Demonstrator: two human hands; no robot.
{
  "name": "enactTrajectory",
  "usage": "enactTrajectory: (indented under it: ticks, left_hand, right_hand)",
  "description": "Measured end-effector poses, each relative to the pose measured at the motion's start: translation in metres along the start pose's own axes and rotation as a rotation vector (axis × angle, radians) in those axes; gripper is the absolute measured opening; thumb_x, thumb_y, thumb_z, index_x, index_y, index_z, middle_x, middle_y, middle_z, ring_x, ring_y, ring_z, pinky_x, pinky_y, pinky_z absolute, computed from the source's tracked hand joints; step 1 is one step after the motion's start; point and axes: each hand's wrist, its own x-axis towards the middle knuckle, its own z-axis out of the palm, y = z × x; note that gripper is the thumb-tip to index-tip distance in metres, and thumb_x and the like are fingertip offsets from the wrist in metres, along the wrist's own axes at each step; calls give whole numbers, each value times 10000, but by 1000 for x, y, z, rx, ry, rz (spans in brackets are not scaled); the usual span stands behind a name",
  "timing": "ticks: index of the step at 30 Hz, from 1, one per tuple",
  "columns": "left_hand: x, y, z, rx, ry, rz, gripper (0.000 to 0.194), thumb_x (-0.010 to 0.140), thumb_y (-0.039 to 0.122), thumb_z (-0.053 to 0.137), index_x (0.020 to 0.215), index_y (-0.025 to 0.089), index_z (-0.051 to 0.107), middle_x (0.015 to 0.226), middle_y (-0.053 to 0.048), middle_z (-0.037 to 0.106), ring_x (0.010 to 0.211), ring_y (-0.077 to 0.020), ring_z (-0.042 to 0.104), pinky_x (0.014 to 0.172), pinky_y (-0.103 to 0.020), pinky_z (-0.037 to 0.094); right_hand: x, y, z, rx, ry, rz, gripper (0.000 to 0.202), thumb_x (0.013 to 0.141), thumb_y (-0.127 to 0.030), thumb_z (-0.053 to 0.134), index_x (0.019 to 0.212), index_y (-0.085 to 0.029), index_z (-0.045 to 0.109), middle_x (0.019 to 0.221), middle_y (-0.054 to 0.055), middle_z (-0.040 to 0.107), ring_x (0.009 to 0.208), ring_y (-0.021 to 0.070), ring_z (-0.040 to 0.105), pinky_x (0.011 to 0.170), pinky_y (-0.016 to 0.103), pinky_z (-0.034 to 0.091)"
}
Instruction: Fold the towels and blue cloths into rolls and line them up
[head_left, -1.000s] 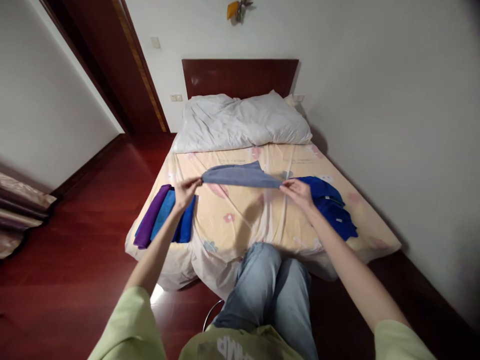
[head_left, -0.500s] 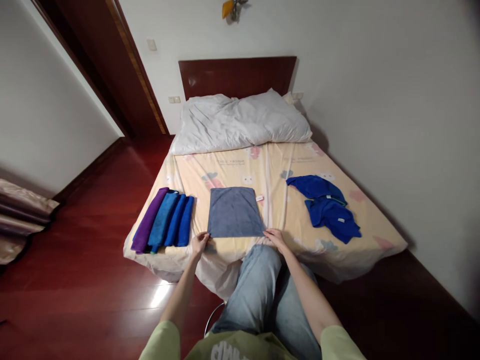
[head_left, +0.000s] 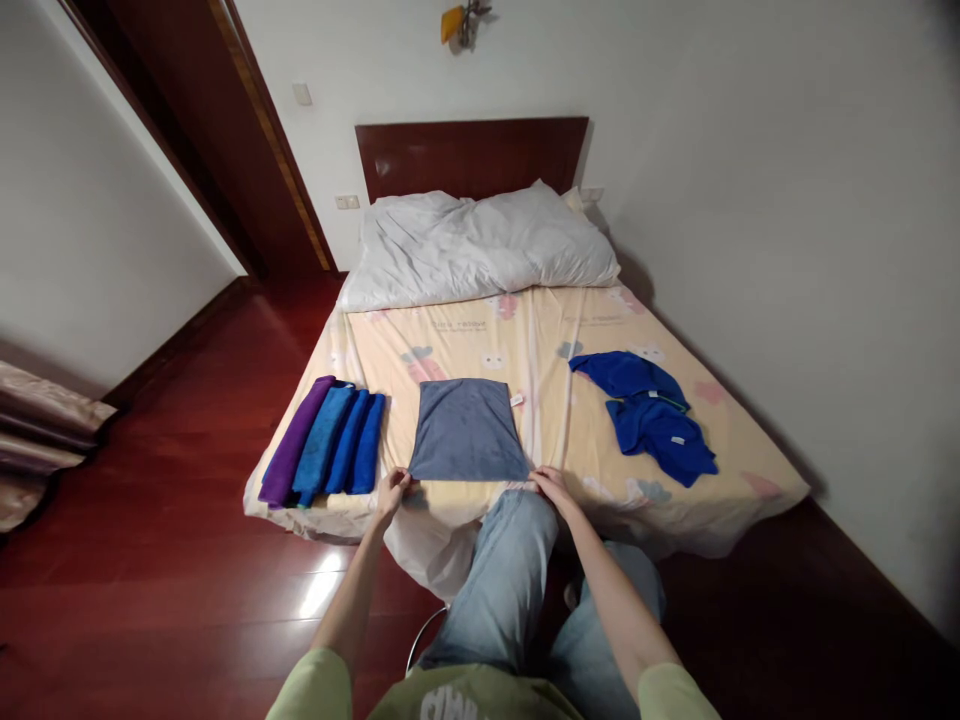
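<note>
A grey towel (head_left: 469, 432) lies spread on the bed in front of me, its near edge pulled straight between my hands. My left hand (head_left: 393, 490) pinches its near left corner. At the near right corner, my right hand (head_left: 551, 482) is closed on the cloth. A small white tag (head_left: 517, 400) sticks out from the towel's right edge. To the left rest several rolled or folded towels, one purple (head_left: 298, 440) and the others blue (head_left: 346, 442). Crumpled blue towels (head_left: 660, 440) with white tags lie to the right.
The bed (head_left: 487, 340) has a yellow patterned sheet that hangs over its front edge. White bedding (head_left: 480, 250) is heaped before the dark headboard (head_left: 472, 160). My knees are against the bed's near side. A curtain (head_left: 45, 430) hangs at far left.
Both hands have drawn the towel's near edge slightly toward me and further apart, so the towel looks wider at the front. My right leg has shifted outward.
</note>
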Motion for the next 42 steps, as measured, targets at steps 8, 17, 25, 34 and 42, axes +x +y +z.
enactTrajectory:
  ticks: [8,17,25,34,42]
  left_hand:
    - [-5,9,-5,257,-26,8,373,706,563,631,780,207,551,675,7,635,591,-178,616,543,-291,517]
    - [-2,11,-4,534,-7,139,519,799,704,511,726,199,606,611,-13,614,611,-183,597,600,-276,466]
    - [-2,5,-10,610,-39,179,396,860,576,520,741,207,601,656,-9,633,642,-184,619,634,-276,464]
    - [44,43,31,1042,-53,241,366,956,322,537,1287,164,539,960,-117,710,966,-265,688,889,-377,514]
    - [128,63,84,1142,-21,561,543,987,366,439,1469,119,481,1628,-182,337,1549,-348,214,1246,-566,221]
  right_hand:
    - [6,13,-1,-41,-31,-77,219,524,-389,702,603,-210,606,689,37,685,692,219,648,612,287,478]
    - [12,16,3,-102,-74,-115,356,598,-557,707,607,-206,648,699,46,704,736,233,669,664,301,507]
    - [9,29,-2,-156,-38,-114,410,603,-602,709,539,-217,581,600,33,641,677,251,660,676,341,521]
    - [51,-3,16,-314,22,-82,342,789,-394,710,1067,-196,682,936,85,760,936,278,724,856,384,574]
    - [92,-80,57,-813,187,-432,507,976,-272,489,1470,-164,514,1541,175,452,1425,344,407,1157,518,360]
